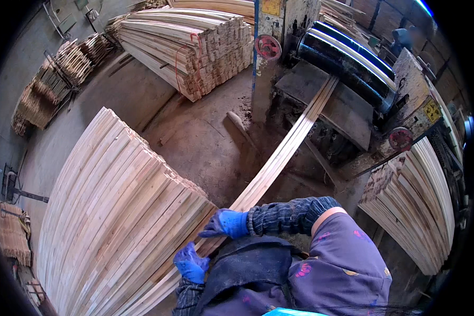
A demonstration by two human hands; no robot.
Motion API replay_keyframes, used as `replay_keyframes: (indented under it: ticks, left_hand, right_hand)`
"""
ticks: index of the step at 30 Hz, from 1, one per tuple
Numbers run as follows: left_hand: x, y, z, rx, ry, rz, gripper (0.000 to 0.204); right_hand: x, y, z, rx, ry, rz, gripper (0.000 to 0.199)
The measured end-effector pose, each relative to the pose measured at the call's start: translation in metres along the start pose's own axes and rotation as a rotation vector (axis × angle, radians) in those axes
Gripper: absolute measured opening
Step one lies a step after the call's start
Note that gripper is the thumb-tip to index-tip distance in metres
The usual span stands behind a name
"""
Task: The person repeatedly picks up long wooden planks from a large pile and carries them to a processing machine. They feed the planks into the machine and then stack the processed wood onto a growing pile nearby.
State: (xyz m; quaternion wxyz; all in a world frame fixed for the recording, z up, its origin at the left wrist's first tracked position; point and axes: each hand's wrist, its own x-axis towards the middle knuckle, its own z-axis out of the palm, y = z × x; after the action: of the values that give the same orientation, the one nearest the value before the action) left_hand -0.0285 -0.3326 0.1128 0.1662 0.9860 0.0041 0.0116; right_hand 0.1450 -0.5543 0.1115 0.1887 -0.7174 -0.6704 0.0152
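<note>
Long pale wooden strips (274,169) run side by side from under my hands up to the feed table of a roller machine. My right hand (225,224), in a blue glove with darker fingers, reaches across from the right, its fingers bent over the strips' near part. Lower down, my left hand (192,264), gloved alike, has its fingers curled at the strips' edge beside the big stack of strips (118,210). The undersides of both grips are hidden.
The roller machine (347,63) has a dark metal feed table (353,118) and red handwheels (268,47). A strapped timber bundle (195,58) lies behind the floor area. Another stack (413,205) stands at right. A bar (241,128) leans near the machine's post.
</note>
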Motion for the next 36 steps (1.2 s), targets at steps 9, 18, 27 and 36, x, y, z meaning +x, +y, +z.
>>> replay_keyframes:
  ticks: [9,18,27,36]
  left_hand:
    - [0.026,0.032,-0.041,-0.038,0.101,0.223,0.097]
    - [-0.119,-0.122,-0.056,0.317,0.011,-0.296,0.12]
    - [-0.041,-0.05,0.02,0.3,-0.051,-0.133,0.098]
    - [0.015,0.028,0.006,0.013,-0.267,0.026,0.109]
  right_hand:
    - [-0.099,0.065,-0.059,-0.092,-0.093,0.124,0.076]
    - [-0.157,0.124,-0.07,-0.462,-0.097,0.526,0.061]
    - [-0.091,0.069,-0.005,-0.268,0.093,0.257,0.067]
    - [-0.085,0.042,-0.012,-0.254,-0.07,0.343,0.06]
